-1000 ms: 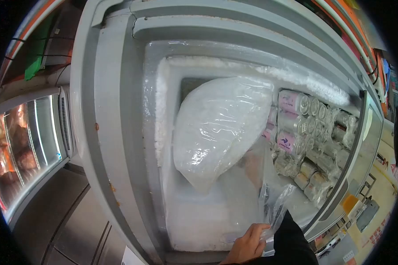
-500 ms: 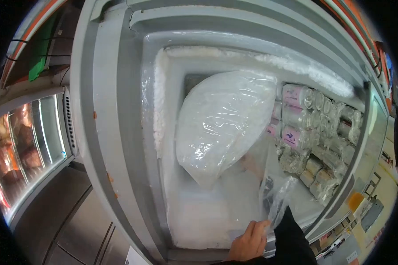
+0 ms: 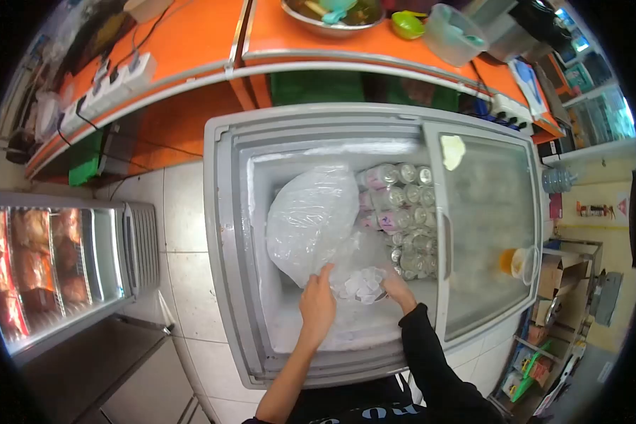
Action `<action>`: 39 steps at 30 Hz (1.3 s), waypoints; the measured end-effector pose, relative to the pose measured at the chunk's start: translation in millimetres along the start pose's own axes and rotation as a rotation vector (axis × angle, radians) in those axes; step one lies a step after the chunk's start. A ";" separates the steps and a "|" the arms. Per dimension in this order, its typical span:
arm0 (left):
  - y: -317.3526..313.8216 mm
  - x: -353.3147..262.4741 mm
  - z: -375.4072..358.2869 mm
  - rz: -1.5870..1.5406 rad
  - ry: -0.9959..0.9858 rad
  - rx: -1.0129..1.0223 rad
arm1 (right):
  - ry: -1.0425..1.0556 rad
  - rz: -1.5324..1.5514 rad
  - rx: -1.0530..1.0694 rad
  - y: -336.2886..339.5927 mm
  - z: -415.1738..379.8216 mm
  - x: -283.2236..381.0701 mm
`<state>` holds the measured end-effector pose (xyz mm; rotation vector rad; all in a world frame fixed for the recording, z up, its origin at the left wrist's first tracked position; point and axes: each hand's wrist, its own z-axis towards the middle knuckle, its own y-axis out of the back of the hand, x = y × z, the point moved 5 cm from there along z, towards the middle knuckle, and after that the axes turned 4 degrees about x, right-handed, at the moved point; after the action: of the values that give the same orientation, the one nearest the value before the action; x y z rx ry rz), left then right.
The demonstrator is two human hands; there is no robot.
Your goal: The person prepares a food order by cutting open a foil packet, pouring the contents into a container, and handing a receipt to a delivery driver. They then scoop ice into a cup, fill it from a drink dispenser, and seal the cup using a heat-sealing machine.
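Observation:
A big clear plastic bag (image 3: 311,219) bulges with whitish contents inside the open chest freezer (image 3: 226,233). My left hand (image 3: 318,304) pinches the bag's edge near its mouth, fingers pointing up. Loose ice cubes (image 3: 364,285) lie in a heap between my hands, with a greyish rim partly showing along their right side. My right hand (image 3: 401,292), below a black sleeve, is curled at that rim; what it grips is mostly hidden, and I cannot tell its kind. Behind the hands, several cans and wrapped bottles (image 3: 396,198) fill the freezer's right part.
A sliding glass lid (image 3: 487,226) covers the freezer's right side, with an orange-filled clear container (image 3: 516,263) on it. Orange counters (image 3: 191,42) run behind, holding a metal bowl (image 3: 332,28). A lit display fridge (image 3: 56,268) stands left.
My view has pulled back and risen. The right hand, earlier reaching inside the bag, is now by a heap of ice cubes at its mouth. My left hand still holds the bag's edge.

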<state>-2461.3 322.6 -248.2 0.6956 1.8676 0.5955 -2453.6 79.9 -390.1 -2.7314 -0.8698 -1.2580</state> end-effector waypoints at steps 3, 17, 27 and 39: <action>8.2 -7.9 0.5 0.062 0.047 0.049 | -0.142 0.284 0.028 -4.8 -26.4 -3.7; 30.2 -175.2 -10.0 -0.519 -0.571 0.085 | 0.063 0.865 -0.347 155.0 -252.3 95.6; -204.0 -367.3 15.5 -0.584 -0.756 0.284 | 0.102 0.402 -0.594 357.3 -317.3 82.7; -181.7 -383.3 22.4 -0.468 -0.723 0.022 | 0.089 -0.086 -0.724 397.2 -263.4 125.2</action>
<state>-2353.2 -71.7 -133.0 0.3846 1.2823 0.0002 -2377.7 -257.2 -38.8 -3.1184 -0.6087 -2.0277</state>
